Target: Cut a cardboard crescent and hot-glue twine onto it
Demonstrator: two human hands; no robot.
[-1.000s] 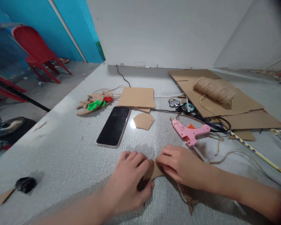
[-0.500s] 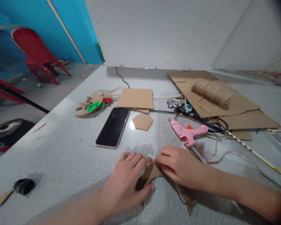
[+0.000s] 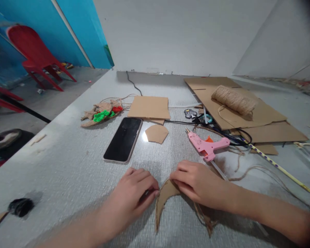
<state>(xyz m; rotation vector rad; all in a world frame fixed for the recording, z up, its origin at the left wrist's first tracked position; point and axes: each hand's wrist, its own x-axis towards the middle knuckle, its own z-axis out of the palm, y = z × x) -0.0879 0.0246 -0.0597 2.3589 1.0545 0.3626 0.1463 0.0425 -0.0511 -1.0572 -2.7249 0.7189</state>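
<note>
A curved, crescent-like cardboard piece (image 3: 164, 197) with twine along its outer edge stands on the grey table between my hands. My right hand (image 3: 193, 181) pinches its upper end with the fingers closed. At the piece's left edge, my left hand (image 3: 136, 193) has its thumb and fingertips pressed together, touching the rim. Loose twine (image 3: 205, 220) hangs below my right hand. Beyond the hands lie a small cut cardboard piece (image 3: 156, 134) and a pink glue gun (image 3: 208, 146) with its nozzle pointing up and left.
A phone (image 3: 123, 139) lies left of centre. Behind it are a twine craft with felt flowers (image 3: 103, 115) and a cardboard rectangle (image 3: 150, 107). Stacked cardboard (image 3: 266, 115) bears a twine roll (image 3: 233, 100) at right, near a dotted pencil (image 3: 276, 165). Black tape (image 3: 21, 207) sits at left.
My left hand has slid left off the face of the curved piece to its outer edge, uncovering its lower point. My right hand has stayed at the upper end.
</note>
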